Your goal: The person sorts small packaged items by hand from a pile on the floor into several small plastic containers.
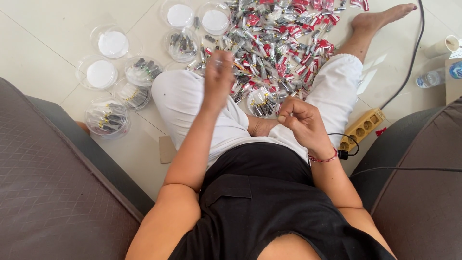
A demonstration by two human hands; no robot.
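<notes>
My left hand [217, 77] is raised over my knee and blurred, so I cannot tell whether its fingers are open or pinching anything. My right hand [303, 124] sits lower, by my lap, fingers curled in with thumb and fingertips pinched together; what they grip is too small to make out.

Just beyond both hands lies the pile [279, 43] of small clear packets with red-and-white labels and dark, gold-tipped plugs inside, far too many to count. One round clear tub [262, 102] of plugs rests between my knees, near my right hand. To my left stand about five more filled tubs [107, 118], and four tubs or lids [113, 44] showing white discs.

I sit on a pale tiled floor [53, 33] between two brown cushions [48, 183]. At my right are a yellow power strip [361, 127] with black cables, a water bottle [435, 77] and a paper cup [445, 45].
</notes>
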